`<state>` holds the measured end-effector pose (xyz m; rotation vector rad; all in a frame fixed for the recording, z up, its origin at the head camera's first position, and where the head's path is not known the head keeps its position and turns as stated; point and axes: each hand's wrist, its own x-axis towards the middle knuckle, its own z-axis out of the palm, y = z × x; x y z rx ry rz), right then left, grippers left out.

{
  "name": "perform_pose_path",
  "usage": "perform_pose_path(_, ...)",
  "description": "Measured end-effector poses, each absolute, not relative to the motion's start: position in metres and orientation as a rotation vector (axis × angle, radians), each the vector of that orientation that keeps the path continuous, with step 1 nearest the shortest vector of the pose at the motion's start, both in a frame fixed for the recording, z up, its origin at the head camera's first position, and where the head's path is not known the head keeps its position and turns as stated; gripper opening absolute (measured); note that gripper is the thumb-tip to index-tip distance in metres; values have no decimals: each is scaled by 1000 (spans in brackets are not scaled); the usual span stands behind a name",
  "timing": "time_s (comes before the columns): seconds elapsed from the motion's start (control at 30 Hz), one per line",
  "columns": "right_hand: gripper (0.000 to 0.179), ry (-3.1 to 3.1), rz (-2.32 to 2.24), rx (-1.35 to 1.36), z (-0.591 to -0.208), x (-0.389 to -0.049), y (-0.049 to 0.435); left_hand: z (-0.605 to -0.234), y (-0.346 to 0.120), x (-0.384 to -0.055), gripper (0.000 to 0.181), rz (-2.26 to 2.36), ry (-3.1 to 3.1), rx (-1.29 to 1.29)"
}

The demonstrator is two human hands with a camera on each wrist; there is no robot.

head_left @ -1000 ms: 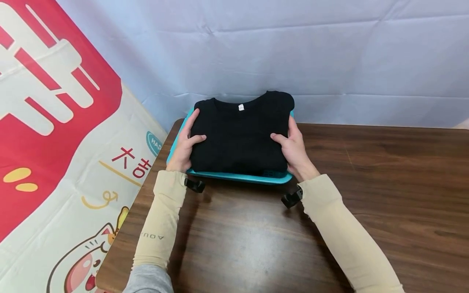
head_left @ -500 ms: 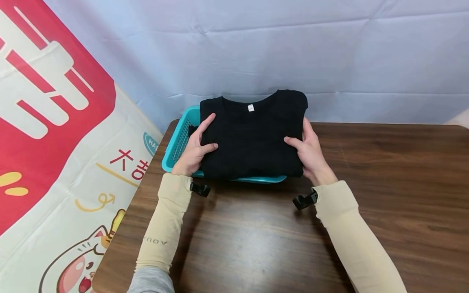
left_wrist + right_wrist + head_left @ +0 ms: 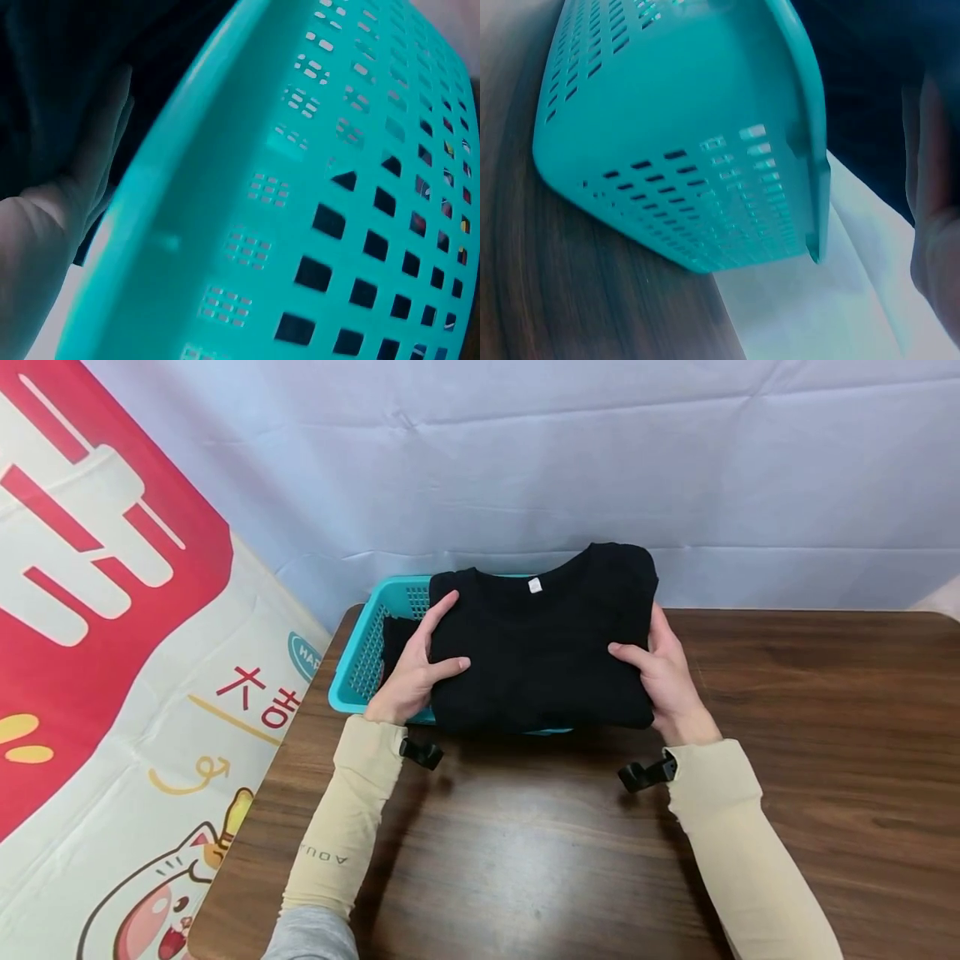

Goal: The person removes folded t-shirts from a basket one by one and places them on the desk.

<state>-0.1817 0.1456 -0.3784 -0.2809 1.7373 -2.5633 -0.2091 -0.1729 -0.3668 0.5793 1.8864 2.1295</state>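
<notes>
A folded black shirt (image 3: 540,652) is held over a teal basket (image 3: 356,645), much of which is hidden by it from the head camera. The shirt's left edge is gripped by the left hand (image 3: 414,675), its right edge by the right hand (image 3: 667,681). Dark cloth (image 3: 396,639) is contained in the basket, which is supported by a brown worktop (image 3: 525,852).
</notes>
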Motion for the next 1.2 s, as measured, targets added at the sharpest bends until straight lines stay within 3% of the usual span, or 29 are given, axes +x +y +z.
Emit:
perform_pose_path(0.23, 67, 1715, -2569, -310, -375, -198, 162, -367, -159, -217, 82, 2121, 1827, 561)
perform_pose_path(0.6, 65, 1766, -2580, -254, -371, -188, 185, -359, -131, -214, 83, 1829, 2206, 618)
perform_pose_path(1.2, 56, 1756, -2749, -139, -370, -168, 232, -350, -78, -211, 85, 1784, 2200, 699)
